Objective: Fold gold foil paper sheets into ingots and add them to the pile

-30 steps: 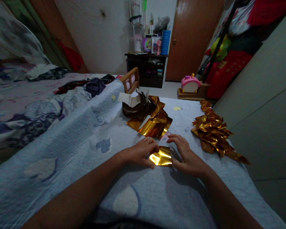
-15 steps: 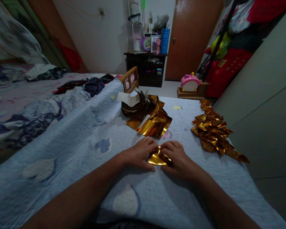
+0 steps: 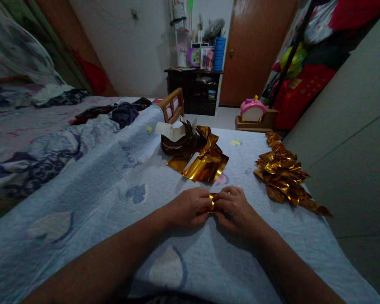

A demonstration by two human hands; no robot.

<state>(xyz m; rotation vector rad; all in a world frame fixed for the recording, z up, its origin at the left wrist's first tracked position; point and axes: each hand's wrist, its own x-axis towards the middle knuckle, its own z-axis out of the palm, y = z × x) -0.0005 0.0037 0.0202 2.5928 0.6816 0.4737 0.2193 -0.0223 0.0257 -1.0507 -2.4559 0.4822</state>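
Note:
Between my two hands lies a small piece of gold foil paper (image 3: pixel 212 202), mostly hidden under my fingers. My left hand (image 3: pixel 190 207) is closed on its left part, thumb at the near edge and fingers over the top. On the right part, my right hand (image 3: pixel 232 209) grips it the same way, with the fingertips of both hands close together. Just beyond my hands sits a stack of gold foil sheets (image 3: pixel 205 166), some fanned out, with a white paper strip (image 3: pixel 171 131) at its back. To the right is a pile of crumpled, folded gold foil pieces (image 3: pixel 281 171).
The pale blue quilted cover (image 3: pixel 107 219) with heart shapes spreads under everything. A wooden bed rail (image 3: pixel 173 105) stands at its far edge. Clothes (image 3: pixel 123 114) lie on the bed to the left. Beyond are a dark cabinet (image 3: pixel 193 93) and a pink toy (image 3: pixel 253 110).
My fingers have curled over the gold foil and my thumbs have come up to its near edge. Less of the foil shows, now a narrower band. The stack and pile have stayed put.

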